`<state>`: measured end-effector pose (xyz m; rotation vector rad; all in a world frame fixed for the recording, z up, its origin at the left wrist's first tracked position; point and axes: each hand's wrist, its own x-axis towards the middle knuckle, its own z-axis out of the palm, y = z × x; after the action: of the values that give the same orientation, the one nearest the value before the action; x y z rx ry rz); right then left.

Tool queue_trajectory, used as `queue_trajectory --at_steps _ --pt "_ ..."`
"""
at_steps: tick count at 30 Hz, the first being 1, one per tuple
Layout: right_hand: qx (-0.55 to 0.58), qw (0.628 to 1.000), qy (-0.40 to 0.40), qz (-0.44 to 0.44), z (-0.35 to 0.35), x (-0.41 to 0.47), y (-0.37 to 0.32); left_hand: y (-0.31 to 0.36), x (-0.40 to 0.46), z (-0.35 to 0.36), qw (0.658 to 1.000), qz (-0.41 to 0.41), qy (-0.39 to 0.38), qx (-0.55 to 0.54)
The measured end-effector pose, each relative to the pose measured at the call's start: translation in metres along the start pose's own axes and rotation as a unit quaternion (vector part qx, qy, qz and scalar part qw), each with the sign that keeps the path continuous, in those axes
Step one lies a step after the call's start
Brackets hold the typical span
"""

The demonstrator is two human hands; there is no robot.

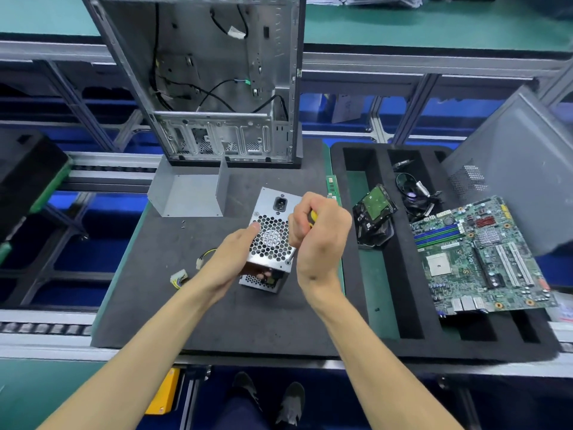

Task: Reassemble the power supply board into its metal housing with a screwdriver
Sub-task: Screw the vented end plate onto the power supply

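The silver power supply housing (270,240) stands on the dark foam mat, its honeycomb fan grille and black power socket facing up. My left hand (231,257) grips its left side, fingertips on the grille's upper left corner. My right hand (316,232) is curled round a yellow-handled screwdriver (313,216); the metal tip sits at a screw on the grille's lower right corner. The handle is mostly hidden in my fist. The bent grey metal cover (189,193) lies apart at the upper left. White connectors on yellow wires (186,273) trail from the housing's left.
An open computer case (217,79) stands behind the mat. Two small loose screws (183,224) lie near the cover. A black foam tray (381,243) at right holds a hard drive (373,217), cables (414,193) and a motherboard (477,256). A grey side panel (521,169) leans far right.
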<state>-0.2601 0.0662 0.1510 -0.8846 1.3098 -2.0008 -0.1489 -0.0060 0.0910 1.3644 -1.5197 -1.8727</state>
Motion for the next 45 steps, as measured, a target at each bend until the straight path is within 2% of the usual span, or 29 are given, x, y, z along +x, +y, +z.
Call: queue_trajectory --at_steps 5,13,17,23,30,33,37,39,41,42,45 --pt "0.056 0.992 -0.091 0.068 -0.007 0.016 -0.009 -0.004 -0.007 0.003 0.996 -0.011 -0.011 -0.088" --pt "0.200 0.968 -0.125 0.080 0.004 0.025 -0.016 -0.018 -0.017 -0.016 0.955 -0.067 -0.041 -0.286" --pt "0.203 0.967 -0.132 0.083 0.022 0.023 -0.009 -0.027 -0.025 -0.028 0.956 -0.051 -0.034 -0.286" --pt "0.172 0.969 -0.150 0.099 0.035 0.024 0.002 -0.036 -0.031 -0.033 0.964 0.007 -0.069 -0.256" --pt "0.141 0.966 -0.176 0.126 0.038 0.030 0.005 -0.035 -0.032 -0.033 0.965 0.010 -0.077 -0.250" --pt "0.124 0.957 -0.227 0.131 0.037 0.033 0.006 -0.034 -0.032 -0.033 0.966 0.011 -0.081 -0.245" --pt "0.084 0.907 -0.371 0.179 0.040 0.047 0.001 -0.033 -0.031 -0.035 0.968 0.009 -0.080 -0.236" --pt "0.055 0.892 -0.412 0.180 0.046 0.052 -0.001 -0.033 -0.030 -0.034 0.969 0.010 -0.080 -0.233" --pt "0.035 0.902 -0.397 0.167 0.054 0.051 0.000 -0.033 -0.030 -0.035 0.969 0.012 -0.080 -0.233" --pt "0.026 0.919 -0.360 0.156 0.058 0.046 0.003 -0.034 -0.030 -0.036 0.969 0.012 -0.079 -0.234" --pt "0.007 0.985 -0.154 0.081 0.067 0.018 0.012 -0.035 -0.030 -0.038 0.969 0.012 -0.073 -0.237"
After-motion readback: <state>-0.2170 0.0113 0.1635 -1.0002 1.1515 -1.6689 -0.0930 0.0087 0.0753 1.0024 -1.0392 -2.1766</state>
